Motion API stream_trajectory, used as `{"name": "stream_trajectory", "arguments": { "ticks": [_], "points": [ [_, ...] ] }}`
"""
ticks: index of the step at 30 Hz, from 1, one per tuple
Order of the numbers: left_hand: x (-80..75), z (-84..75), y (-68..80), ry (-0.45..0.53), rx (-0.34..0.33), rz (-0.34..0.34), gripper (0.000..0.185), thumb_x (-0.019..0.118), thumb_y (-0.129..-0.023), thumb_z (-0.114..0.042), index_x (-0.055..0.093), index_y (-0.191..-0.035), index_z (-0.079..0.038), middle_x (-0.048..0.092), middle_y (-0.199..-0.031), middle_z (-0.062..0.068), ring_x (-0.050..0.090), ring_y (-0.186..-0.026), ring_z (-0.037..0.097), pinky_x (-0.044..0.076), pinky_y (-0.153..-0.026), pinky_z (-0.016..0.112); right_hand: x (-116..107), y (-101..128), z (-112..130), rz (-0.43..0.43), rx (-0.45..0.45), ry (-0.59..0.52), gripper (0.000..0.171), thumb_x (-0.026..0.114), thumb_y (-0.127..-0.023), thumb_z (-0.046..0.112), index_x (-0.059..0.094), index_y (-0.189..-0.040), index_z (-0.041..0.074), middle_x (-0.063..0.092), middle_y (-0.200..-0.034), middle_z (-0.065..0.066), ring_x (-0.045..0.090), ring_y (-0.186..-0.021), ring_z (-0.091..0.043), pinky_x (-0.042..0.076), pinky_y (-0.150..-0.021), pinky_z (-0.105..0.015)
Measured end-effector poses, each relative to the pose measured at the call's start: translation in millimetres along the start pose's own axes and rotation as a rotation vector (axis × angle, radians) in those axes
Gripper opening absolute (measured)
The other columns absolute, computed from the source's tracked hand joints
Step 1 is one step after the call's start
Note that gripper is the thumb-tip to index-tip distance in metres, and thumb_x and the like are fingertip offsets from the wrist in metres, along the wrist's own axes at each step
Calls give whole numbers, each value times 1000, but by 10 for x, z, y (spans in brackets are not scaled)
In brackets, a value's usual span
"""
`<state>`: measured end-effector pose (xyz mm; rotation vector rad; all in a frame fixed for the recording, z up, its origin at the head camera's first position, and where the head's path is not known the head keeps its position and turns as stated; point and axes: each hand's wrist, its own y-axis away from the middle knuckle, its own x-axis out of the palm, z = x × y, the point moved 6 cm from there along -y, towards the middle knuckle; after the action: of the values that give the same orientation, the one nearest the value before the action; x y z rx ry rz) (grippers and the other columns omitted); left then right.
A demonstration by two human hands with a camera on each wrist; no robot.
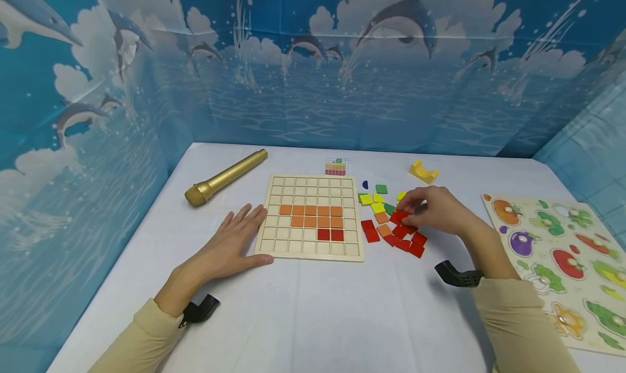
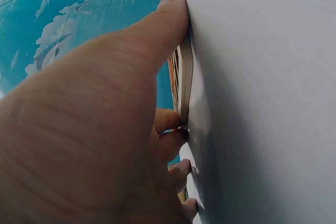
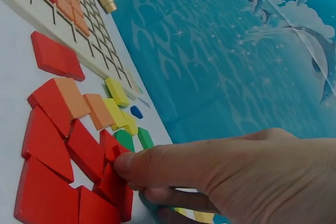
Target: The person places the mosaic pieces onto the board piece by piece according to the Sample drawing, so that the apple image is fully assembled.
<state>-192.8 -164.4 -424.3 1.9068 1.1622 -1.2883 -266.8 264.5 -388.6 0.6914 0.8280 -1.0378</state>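
1. Head view: nearest to us, two beige sleeves (image 1: 518,318) come in from the bottom edge, each with a black wrist mount.
2. Our left hand (image 1: 235,242) lies flat on the white table (image 1: 313,318), fingers spread and straight, holding nothing; its thumb and fingertips touch the left edge of the wooden grid board (image 1: 311,216).
3. In the left wrist view we see the thumb (image 2: 163,24) pressed along that board's edge.
4. On the board sit two rows of orange tiles (image 1: 313,216) and, just below them, two red tiles (image 1: 330,234).
5. Our right hand (image 1: 435,210) rests over the loose pile of red tiles (image 1: 403,240) just right of the board, fingers curled; the right wrist view shows thumb and fingertips pinching one red tile (image 3: 113,156) in that pile.
6. Beside the pile lie orange, yellow and green tiles (image 1: 376,203).
7. At the right edge lies a fruit puzzle board (image 1: 562,253).
8. Farther back we see a gold microphone (image 1: 225,177), a small picture card (image 1: 336,166) and a yellow block (image 1: 423,171).
9. A dolphin backdrop (image 1: 313,63) stands behind the table.
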Motion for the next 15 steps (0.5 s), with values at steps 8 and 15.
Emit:
{"name": "stream_trajectory", "arguments": {
  "ticks": [8, 15],
  "points": [
    [-6, -3, 12, -7, -4, 3, 108, 71, -91, -65, 22, -169, -7, 21, -177, 9, 9, -165, 37, 6, -131, 63, 25, -1, 132, -75, -57, 12, 27, 88, -83, 16, 78, -108, 11, 71, -98, -3, 63, -93, -21, 59, -81, -31],
    [-6, -14, 11, -8, 8, -2, 107, 71, -92, -64, 23, -168, -7, 22, -176, 10, 10, -164, 38, 7, -131, 64, 148, -15, 358, -70, -94, -46, 29, 89, -83, 17, 78, -110, 15, 71, -100, -1, 65, -96, -21, 61, -86, -35]
  ]
}}
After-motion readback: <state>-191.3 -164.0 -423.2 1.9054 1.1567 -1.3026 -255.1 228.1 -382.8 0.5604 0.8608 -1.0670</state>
